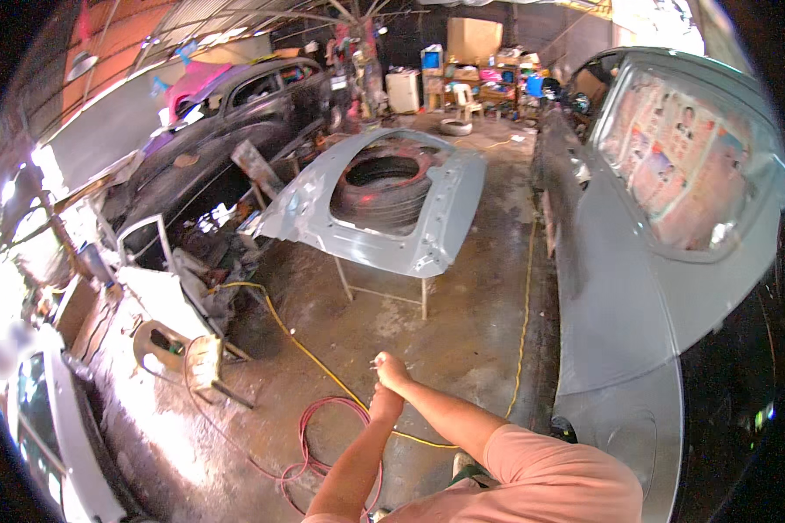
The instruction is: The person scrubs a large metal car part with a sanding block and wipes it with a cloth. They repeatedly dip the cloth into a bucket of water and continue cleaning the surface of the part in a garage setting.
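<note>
My right hand (392, 370) is closed just above and touching my left hand (386, 403), which is closed too. A small light-coloured bit shows at the fingers of my right hand, too small to name. What my left hand holds, if anything, is hidden. Ahead of both hands, apart from them, a grey car body panel (379, 242) with a large opening lies across a metal stand (426, 296). Through its opening shows a tire (375, 205). A coiled red hose (305, 440) lies on the floor near my left forearm.
At right stands a grey car (610, 288), its window papered with newsprint (672, 148). A dark old car (235, 122) is at back left. Yellow cord (310, 353) crosses the floor. A chair (202, 362) stands at left; a cluttered shelf (488, 74) is at the back.
</note>
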Demonstrator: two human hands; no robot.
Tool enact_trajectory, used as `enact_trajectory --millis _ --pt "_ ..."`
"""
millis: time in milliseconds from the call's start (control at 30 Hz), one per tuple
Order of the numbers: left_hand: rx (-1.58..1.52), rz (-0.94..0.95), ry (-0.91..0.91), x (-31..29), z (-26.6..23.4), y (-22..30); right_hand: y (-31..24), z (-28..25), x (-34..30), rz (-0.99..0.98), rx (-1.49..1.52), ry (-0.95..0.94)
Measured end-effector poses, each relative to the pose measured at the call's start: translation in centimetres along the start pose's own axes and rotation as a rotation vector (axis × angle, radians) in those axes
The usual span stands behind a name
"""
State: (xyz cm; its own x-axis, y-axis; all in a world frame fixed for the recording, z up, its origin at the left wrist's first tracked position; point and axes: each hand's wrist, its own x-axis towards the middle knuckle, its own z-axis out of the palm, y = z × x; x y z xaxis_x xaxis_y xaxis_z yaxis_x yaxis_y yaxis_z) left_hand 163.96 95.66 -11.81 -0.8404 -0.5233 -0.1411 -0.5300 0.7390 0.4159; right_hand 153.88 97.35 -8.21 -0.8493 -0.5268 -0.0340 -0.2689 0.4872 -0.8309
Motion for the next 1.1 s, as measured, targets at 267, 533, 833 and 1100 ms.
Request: enact_trajectory --millis 267,533,833,1100 --pt "-0.11 -0.196 -0.102 -1.2 -5.9 7.5 1.8 -4.5 0.6 -0.059 -0.037 -0.236" --pt "-1.778 -0.125 -0.636 -7.4 -19.0 10.4 -7.6 -19.9 -2.6 -0.141 0.968 -0.818" --pt "-2.261 0.649 -1.079 -15.0 -28.0 18.5 -26.1 -23.4 -10.9 -0.897 1.732 -1.206" --pt "-1.265 0.032 -0.508 -9.4 -19.8 5.0 -16.9 -16.0 -7.1 -0.114 0.914 -0.754"
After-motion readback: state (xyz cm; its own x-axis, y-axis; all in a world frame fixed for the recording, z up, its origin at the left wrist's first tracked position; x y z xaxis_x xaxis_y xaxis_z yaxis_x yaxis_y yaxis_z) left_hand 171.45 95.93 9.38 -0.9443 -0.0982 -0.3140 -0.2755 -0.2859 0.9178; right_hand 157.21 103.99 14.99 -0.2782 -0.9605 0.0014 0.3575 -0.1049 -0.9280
